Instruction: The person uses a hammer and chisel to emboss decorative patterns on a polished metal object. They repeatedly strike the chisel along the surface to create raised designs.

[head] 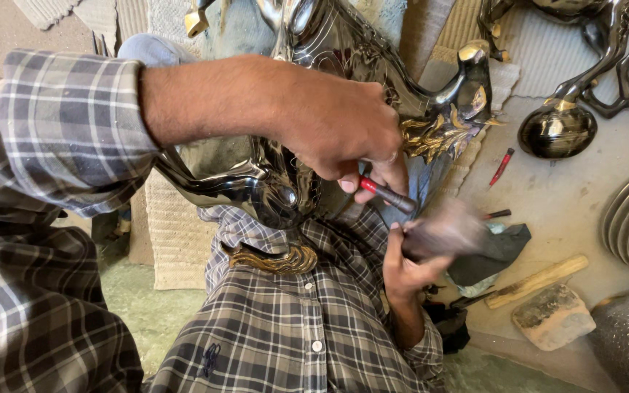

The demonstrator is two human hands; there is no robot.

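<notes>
Two hands are working a glossy black metal animal figure point(307, 109) lying across the lap: left hand point(340, 124) is pinching a red-handled chisel point(387, 194) against it, right hand point(409, 266) is gripping a blurred hammer point(449, 229). Keeping the chisel steady and the taps light is likely mattering here.

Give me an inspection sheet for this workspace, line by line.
Surface: pale dusty floor, ribbed mats beside it.
Job's things: shiny dark metal figure with gold trim resting on the lap; red-banded chisel; blurred mallet.
Clutter: red pen, wooden stick, stone, dark cloth.
Hands: left hand grips the chisel against the figure; right hand holds the mallet.
Cables: nothing seen.
Surroundings: second dark figure top right, ribbed metal pieces at the right edge.
</notes>
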